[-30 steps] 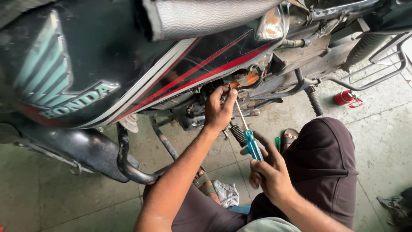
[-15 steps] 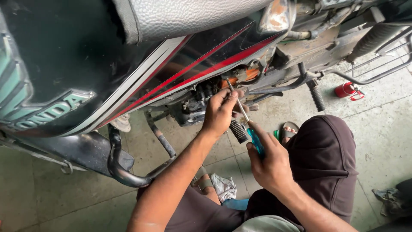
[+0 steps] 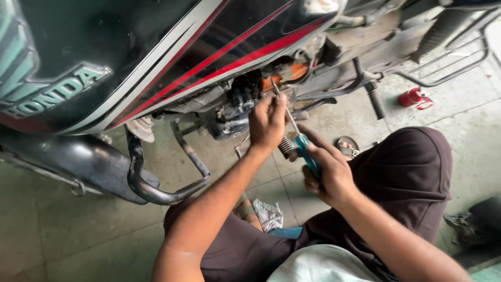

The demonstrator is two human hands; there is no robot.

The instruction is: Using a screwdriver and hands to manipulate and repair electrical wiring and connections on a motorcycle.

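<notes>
left hand: at about 12 o'clock from the person's lap, reaching to the motorcycle's engine; its grip is pinched shut on the metal shaft of the screwdriver near the tip.
right hand: at about 4 o'clock from the left hand, just beside it; its grip is wrapped closed around the screwdriver's blue-green handle.
screwdriver: tilted, tip up at 11 o'clock against the orange part under the side panel, handle down at 5 o'clock in the right hand.
motorcycle: fills the top of the view; black tank and side panel with red and silver stripes.
exhaust pipe: black, at 9 o'clock from the hands, low on the left.
leg guard bar: curved black tube at 8 o'clock from the left hand.
foot peg: ribbed rubber, at 2 o'clock from the right hand, well apart.
red can: on the floor at 2 o'clock, beyond the foot peg.
rag: crumpled on the floor at 6 o'clock from the left hand, between the knees.
knee: in dark trousers, at 3 o'clock from the right hand.
</notes>
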